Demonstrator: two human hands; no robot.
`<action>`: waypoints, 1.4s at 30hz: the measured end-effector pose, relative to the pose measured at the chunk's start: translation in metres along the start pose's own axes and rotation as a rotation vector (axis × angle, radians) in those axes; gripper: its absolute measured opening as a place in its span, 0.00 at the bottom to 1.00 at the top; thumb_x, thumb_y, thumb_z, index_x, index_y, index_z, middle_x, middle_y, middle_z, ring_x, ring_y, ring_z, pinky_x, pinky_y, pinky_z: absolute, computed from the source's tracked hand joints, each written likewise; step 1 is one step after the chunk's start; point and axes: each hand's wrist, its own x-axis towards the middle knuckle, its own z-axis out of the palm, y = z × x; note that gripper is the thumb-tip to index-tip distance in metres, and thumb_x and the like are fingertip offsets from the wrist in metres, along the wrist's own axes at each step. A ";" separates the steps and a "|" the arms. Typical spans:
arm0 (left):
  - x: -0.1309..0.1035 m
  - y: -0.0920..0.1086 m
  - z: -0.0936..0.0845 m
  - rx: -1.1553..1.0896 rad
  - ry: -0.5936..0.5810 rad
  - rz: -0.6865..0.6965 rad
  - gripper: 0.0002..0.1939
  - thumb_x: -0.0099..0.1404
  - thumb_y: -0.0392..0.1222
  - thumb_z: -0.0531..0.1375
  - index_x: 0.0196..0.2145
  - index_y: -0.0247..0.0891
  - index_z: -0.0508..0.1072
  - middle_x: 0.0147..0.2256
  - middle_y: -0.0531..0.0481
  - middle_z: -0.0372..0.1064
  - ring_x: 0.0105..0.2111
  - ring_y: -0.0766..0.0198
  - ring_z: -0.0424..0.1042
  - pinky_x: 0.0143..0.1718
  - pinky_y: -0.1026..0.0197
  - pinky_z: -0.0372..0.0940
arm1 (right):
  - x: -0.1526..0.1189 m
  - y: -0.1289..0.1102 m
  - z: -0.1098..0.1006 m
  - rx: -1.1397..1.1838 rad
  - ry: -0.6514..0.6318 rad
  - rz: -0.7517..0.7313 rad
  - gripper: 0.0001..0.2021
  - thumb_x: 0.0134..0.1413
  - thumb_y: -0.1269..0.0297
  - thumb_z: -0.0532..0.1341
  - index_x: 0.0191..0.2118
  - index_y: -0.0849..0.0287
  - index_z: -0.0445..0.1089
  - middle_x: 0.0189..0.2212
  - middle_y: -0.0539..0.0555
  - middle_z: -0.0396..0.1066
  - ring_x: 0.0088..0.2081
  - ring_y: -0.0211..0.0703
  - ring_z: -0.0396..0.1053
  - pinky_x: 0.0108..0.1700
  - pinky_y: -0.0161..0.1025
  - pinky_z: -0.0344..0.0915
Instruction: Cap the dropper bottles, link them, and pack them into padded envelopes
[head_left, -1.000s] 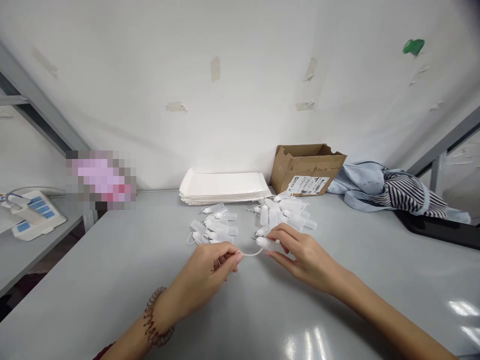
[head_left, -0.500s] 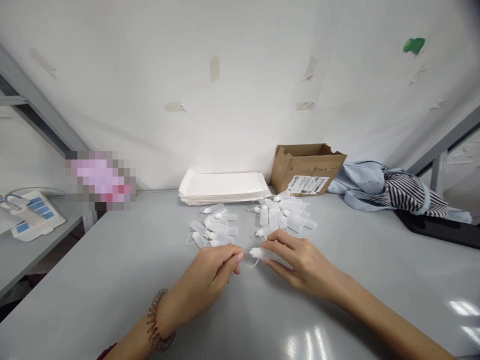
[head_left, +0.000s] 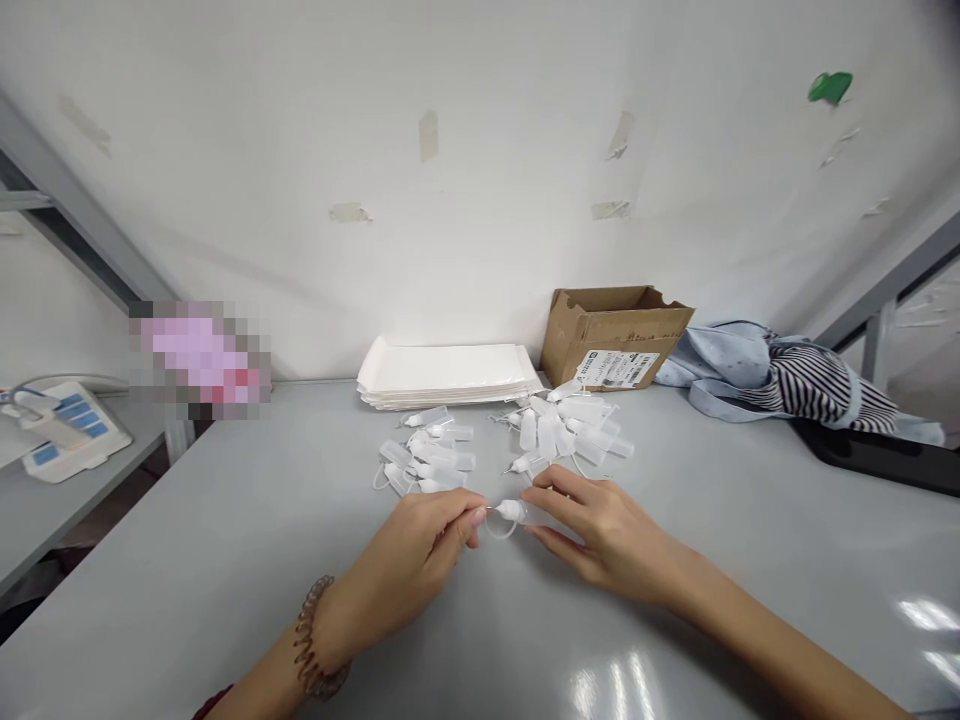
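My right hand (head_left: 600, 525) grips a small translucent squeeze bottle (head_left: 511, 511) that lies sideways, its white cap and thin metal tip pointing left. A white loop strap hangs below the cap. The fingers of my left hand (head_left: 424, 550) are pinched at the end of the metal tip; anything else between them is hidden. Beyond my left hand lies a group of similar bottles (head_left: 442, 456). A larger heap of them (head_left: 559, 425) lies beyond my right hand.
A stack of white padded envelopes (head_left: 450, 370) lies against the wall, beside an open cardboard box (head_left: 615, 340). Blue and striped cloth (head_left: 802, 385) and a black tray (head_left: 877, 452) are at the right. A white and blue device (head_left: 75, 430) rests on a left-hand surface.
The held bottle has shifted very slightly left and down at its cap. Both hands keep their grips, and the bottle piles look the same.
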 end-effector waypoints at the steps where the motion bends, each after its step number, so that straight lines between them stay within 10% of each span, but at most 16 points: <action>1: 0.000 0.000 0.000 0.001 -0.002 -0.001 0.16 0.70 0.41 0.45 0.30 0.38 0.69 0.25 0.55 0.67 0.23 0.69 0.63 0.29 0.65 0.58 | 0.000 0.000 0.000 -0.005 0.001 -0.004 0.10 0.60 0.67 0.53 0.42 0.63 0.68 0.34 0.57 0.67 0.27 0.38 0.66 0.27 0.35 0.63; 42: -0.006 0.001 0.007 0.151 -0.045 0.124 0.15 0.69 0.36 0.43 0.26 0.38 0.61 0.24 0.54 0.62 0.24 0.67 0.61 0.29 0.64 0.56 | -0.004 -0.002 0.001 -0.045 0.057 -0.072 0.12 0.63 0.72 0.47 0.46 0.63 0.65 0.29 0.53 0.65 0.25 0.35 0.64 0.24 0.31 0.59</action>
